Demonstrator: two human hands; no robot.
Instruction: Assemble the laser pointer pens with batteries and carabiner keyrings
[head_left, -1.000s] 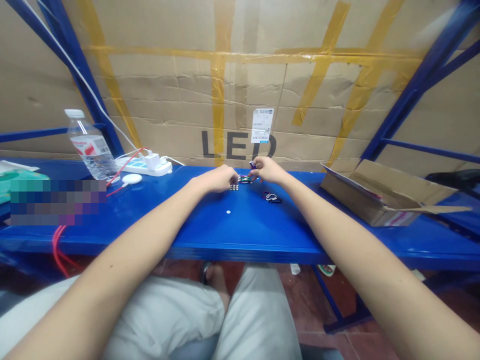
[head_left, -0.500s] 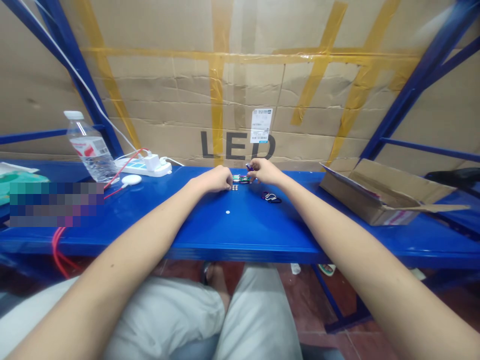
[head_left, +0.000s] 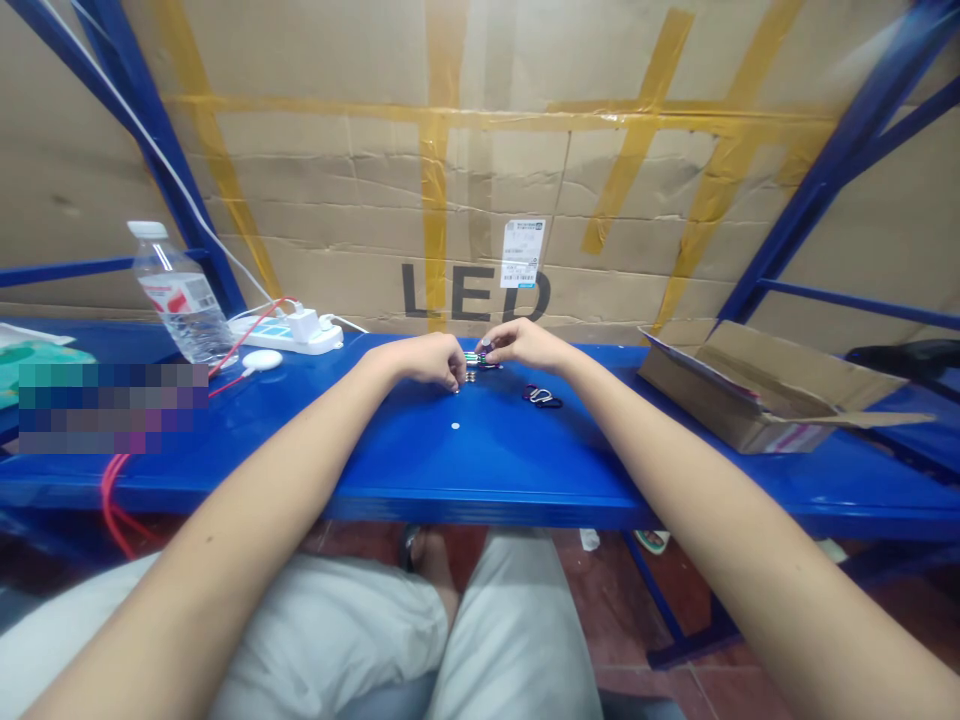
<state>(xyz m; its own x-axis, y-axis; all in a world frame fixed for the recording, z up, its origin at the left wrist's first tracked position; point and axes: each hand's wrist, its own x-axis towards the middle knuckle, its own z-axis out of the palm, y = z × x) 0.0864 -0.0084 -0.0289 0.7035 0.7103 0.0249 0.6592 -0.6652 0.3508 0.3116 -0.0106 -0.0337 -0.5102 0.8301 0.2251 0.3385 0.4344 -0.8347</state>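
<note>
My left hand (head_left: 436,362) is closed, its fingertips pinched down at the blue tabletop (head_left: 405,455). Something tiny and pale shows under them, too small to name. Between the thumb and fingers of my right hand (head_left: 525,346) is a small purple cylinder (head_left: 486,345), one end turned towards me. Small shiny green and purple cylinders (head_left: 474,359) lie between the hands, partly covered by the fingers. Just in front of them sit several small round metal pieces (head_left: 470,377), like button cells. A pale disc (head_left: 455,426) lies nearer the front edge. Carabiners (head_left: 541,397) rest below my right wrist.
An open cardboard box (head_left: 750,425) stands on the right. On the left are a water bottle (head_left: 187,310), a white power strip (head_left: 322,340) and a white round puck (head_left: 263,360) on a red cable. A large taped carton (head_left: 360,210) closes off the back.
My left fingertips have come slightly towards me and down to the tabletop. My right hand has shifted left and lower with the purple cylinder, which has turned its end to me.
</note>
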